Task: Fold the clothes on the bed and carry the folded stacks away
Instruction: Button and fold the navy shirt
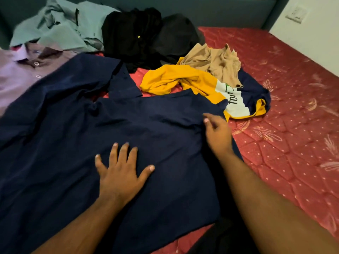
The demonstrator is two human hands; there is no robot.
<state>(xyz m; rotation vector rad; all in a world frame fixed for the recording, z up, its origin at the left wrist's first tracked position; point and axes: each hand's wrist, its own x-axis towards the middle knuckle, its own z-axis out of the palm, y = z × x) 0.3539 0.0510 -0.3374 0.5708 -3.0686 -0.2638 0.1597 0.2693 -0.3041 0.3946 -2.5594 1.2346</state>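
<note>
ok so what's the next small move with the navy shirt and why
Probably fold the right side inward. The dark navy shirt lies spread flat on the red patterned bed, the left hand presses its middle with straight fingers, and the right hand is at its right edge, placed to carry it over.

Navy blue shirt, plain, fills centre and lower left of frame. Lilac button-up shirt at left edge, pale buttons. Pale grey-green shirt upper left. Black garment upper centre, tiny yellow dot on it; dark charcoal garment just right of it. Tan garment right of centre. Yellow T-shirt with white band, black lettering, navy panel. Red bedcover, quilted, pale dots and leaf motifs. Teal headboard top. White wall upper right.
</note>
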